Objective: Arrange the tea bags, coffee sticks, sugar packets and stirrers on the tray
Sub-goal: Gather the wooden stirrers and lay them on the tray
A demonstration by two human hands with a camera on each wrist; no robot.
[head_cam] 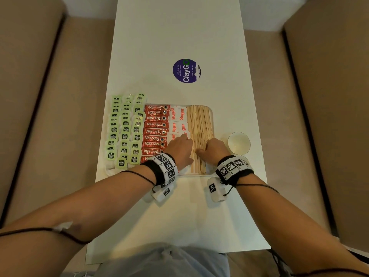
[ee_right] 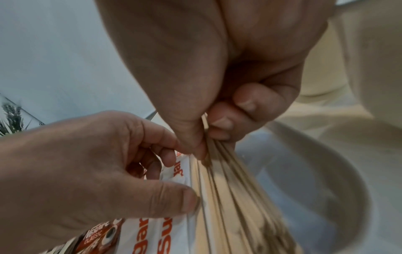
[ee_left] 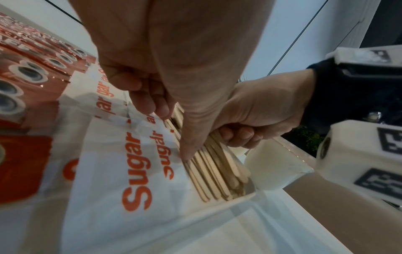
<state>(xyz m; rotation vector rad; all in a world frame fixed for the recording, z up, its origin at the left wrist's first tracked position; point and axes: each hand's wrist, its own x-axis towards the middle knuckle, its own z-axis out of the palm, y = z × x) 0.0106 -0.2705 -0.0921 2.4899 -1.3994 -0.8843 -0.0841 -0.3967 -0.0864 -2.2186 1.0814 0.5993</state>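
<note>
A white tray holds rows of green tea bags at its left, then red coffee sticks, white sugar packets and wooden stirrers at its right. My right hand grips a bundle of stirrers near the tray's front, thumb over them and fingers curled beneath. My left hand is beside it. Its thumb presses the left edge of the stirrers. Its bent fingertips touch the sugar packets and hold nothing.
A white cup stands on the table just right of the tray, close to my right hand. A round purple sticker lies beyond the tray. The narrow white table runs between tan benches on both sides.
</note>
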